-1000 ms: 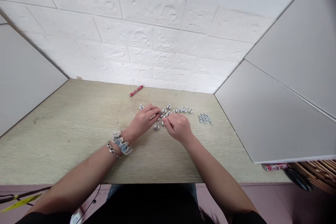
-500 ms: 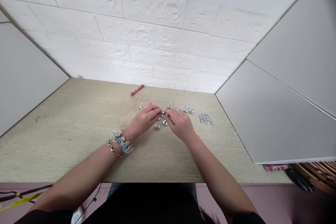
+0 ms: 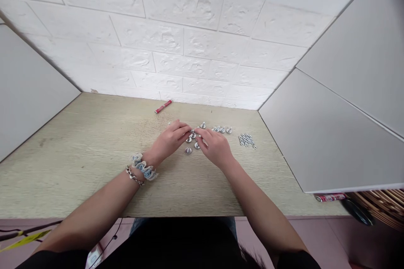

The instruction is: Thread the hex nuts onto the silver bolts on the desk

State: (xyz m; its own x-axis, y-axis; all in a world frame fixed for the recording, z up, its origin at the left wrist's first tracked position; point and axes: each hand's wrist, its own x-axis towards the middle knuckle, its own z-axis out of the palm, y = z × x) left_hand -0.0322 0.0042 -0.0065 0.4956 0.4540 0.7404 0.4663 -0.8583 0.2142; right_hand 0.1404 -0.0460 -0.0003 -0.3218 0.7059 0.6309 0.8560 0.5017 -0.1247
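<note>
My left hand (image 3: pixel 170 138), with a scrunchie (image 3: pixel 145 170) and a chain bracelet on its wrist, pinches a small metal piece (image 3: pixel 192 131) between thumb and fingers. From the right, my right hand (image 3: pixel 214 145) reaches the same piece with its index finger, its thumb a little apart below. Round-headed metal screws stand around and under the fingertips, one (image 3: pixel 188 150) nearest me and another (image 3: pixel 203 125) behind the hands. Several more screws (image 3: pixel 222 130) form a row to the right. Farther right lies a cluster of small nuts (image 3: pixel 246 139).
A red tube (image 3: pixel 163 106) lies near the white brick wall. Grey panels border the wooden table (image 3: pixel 78 143) on both sides. At the lower right are another red tube (image 3: pixel 330 197), a dark oval object and a wicker item (image 3: pixel 383 206).
The right thumb has moved away from the fingertips a little, uncovering more of the screws between the hands. The whole view has shifted slightly.
</note>
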